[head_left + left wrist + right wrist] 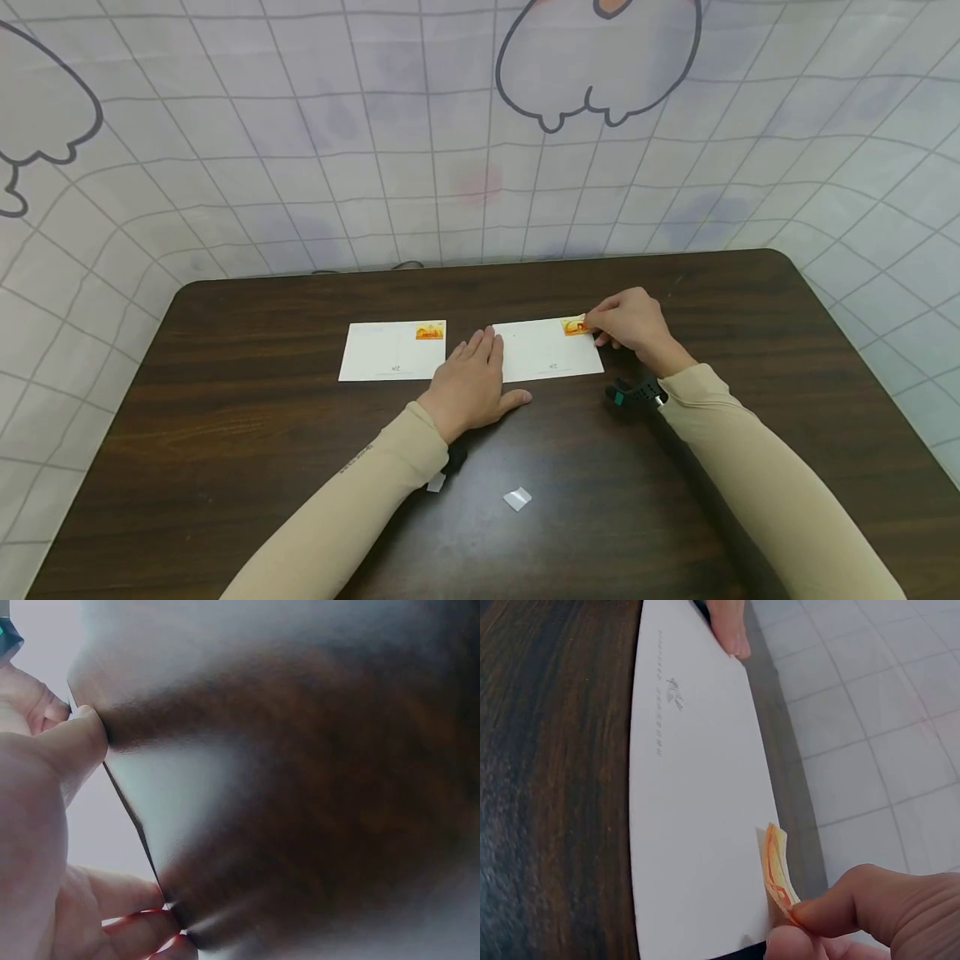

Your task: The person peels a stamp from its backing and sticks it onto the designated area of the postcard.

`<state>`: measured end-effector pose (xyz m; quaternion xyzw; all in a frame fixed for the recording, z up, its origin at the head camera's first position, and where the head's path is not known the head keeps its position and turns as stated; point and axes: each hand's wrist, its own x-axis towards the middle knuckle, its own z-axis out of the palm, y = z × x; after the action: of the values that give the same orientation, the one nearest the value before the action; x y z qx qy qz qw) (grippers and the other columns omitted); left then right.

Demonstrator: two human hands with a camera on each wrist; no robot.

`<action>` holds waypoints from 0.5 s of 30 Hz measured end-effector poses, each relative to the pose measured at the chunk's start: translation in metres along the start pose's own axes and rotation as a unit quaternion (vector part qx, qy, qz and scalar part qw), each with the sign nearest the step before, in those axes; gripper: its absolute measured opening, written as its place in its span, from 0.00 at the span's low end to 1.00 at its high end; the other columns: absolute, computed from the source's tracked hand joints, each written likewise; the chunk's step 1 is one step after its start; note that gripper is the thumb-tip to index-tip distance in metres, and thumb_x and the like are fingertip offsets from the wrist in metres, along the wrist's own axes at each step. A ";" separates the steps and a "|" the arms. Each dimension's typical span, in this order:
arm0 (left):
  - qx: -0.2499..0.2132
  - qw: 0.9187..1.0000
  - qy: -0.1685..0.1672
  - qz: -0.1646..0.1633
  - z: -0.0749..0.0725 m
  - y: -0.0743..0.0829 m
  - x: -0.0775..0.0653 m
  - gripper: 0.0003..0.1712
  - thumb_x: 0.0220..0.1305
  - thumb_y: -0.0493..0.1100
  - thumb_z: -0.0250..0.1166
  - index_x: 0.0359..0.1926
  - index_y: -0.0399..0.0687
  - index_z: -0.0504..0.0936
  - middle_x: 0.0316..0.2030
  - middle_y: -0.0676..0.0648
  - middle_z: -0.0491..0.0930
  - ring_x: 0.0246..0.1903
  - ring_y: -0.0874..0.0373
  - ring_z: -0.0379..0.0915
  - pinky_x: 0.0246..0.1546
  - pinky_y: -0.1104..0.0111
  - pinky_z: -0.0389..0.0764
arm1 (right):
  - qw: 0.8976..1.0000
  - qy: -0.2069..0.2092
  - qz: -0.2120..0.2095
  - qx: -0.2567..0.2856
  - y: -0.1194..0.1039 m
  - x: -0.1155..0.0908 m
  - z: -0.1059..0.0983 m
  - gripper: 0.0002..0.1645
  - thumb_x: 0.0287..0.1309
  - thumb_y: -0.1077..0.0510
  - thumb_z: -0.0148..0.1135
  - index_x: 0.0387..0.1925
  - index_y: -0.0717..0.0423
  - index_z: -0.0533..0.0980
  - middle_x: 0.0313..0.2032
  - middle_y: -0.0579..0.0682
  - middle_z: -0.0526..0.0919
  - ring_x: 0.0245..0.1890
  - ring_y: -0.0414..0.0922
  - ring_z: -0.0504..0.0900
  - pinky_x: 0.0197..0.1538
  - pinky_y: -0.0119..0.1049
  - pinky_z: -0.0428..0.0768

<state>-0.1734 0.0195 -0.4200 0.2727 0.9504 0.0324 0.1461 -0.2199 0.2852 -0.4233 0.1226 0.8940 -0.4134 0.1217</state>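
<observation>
At the top right corner of the right-hand white card (pixel 536 350), my right hand (pixel 630 321) pinches a small orange-yellow stamp (pixel 776 862) between thumb and finger. Seen from the right wrist, the stamp bows upward, its far end at the card's edge. My left hand (pixel 468 387) lies with fingers straight across the left edge of this card, thumb spread over the table. A faint emblem and small print (pixel 673 697) mark the card. Left of it lies a second white card (pixel 382 354) bearing a similar stamp (pixel 430 332) in its top right corner.
Both cards lie on a dark brown wooden table (pixel 247 433). A small whitish scrap (pixel 517 498) lies toward the front, and another pale piece (pixel 436 482) shows beside the left forearm. Behind the table hangs a white gridded cloth (pixel 390 167).
</observation>
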 end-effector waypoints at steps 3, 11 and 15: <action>0.000 1.000 -0.001 0.000 0.000 0.000 0.000 0.53 0.74 0.71 0.53 0.80 0.34 0.54 0.82 0.36 0.51 0.82 0.44 0.49 0.82 0.54 0.57 | 1.000 0.010 -0.003 -0.014 0.000 0.001 0.002 0.18 0.63 0.53 0.65 0.44 0.63 0.87 0.23 0.47 0.88 0.19 0.40 0.81 0.25 0.34 0.77; 0.007 1.000 -0.002 -0.004 0.000 0.001 0.000 0.54 0.73 0.71 0.53 0.80 0.35 0.54 0.82 0.36 0.51 0.83 0.45 0.49 0.83 0.54 0.57 | 0.999 0.014 -0.001 -0.028 0.000 0.003 0.003 0.17 0.64 0.53 0.65 0.43 0.63 0.87 0.22 0.48 0.89 0.20 0.40 0.82 0.26 0.33 0.80; 0.008 1.000 -0.003 -0.004 0.000 0.002 0.000 0.54 0.73 0.71 0.52 0.80 0.35 0.54 0.82 0.36 0.51 0.83 0.45 0.49 0.83 0.54 0.57 | 0.999 0.016 -0.003 -0.031 0.000 0.003 0.003 0.16 0.64 0.54 0.65 0.43 0.63 0.87 0.22 0.48 0.89 0.20 0.40 0.83 0.27 0.32 0.81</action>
<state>-0.1727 0.0210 -0.4196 0.2696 0.9513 0.0236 0.1473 -0.2219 0.2837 -0.4262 0.1225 0.9084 -0.3842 0.1100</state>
